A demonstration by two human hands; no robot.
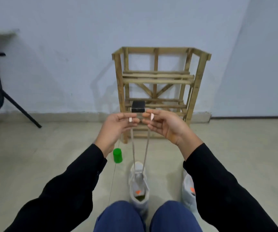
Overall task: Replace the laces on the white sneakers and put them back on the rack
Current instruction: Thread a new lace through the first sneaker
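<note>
My left hand (116, 129) and right hand (166, 126) pinch the lace (133, 148) by its tips; I'd pull evenly until they match.

black long sleeves (71, 181), blue trousers (121, 216)

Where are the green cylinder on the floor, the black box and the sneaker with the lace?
green cylinder (117, 156), head view, on its side wall.
black box (138, 107), head view, on its front face.
sneaker with the lace (139, 181), head view, on its tongue.
</note>
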